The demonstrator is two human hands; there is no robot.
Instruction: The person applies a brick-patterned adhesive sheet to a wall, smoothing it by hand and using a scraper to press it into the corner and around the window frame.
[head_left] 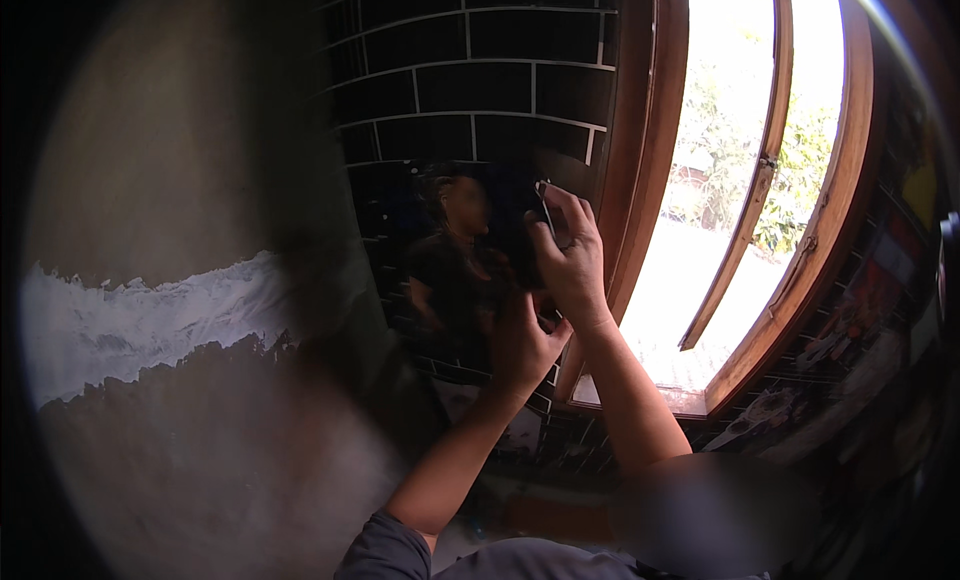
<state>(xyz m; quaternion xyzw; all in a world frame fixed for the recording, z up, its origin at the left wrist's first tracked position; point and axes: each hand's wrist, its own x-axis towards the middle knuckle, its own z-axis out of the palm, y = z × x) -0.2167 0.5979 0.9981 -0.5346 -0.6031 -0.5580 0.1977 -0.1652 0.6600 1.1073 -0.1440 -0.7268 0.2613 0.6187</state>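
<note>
A dark picture of a person (462, 250) is on the wall, in front of black brick-pattern tiling (473, 86). Near its upper right, my right hand (572, 255) is raised, thumb and fingers closed on a thin flat thing with a light edge (543, 192). Whether that thing is the picture's own edge or a separate piece, I cannot tell. Lower and to the left, my left hand (525, 345) rests against the picture's lower right part. Its thumb stands apart from the fingers, whose tips are lost in shadow.
Right beside my hands is a wooden window frame (640, 160) with a narrow wooden sash (745, 215) swung open on bright daylight and greenery. To the left stands a grey plastered wall (150, 160) with a ragged white band (150, 315). A large blurred shape (715, 515) covers the lower right.
</note>
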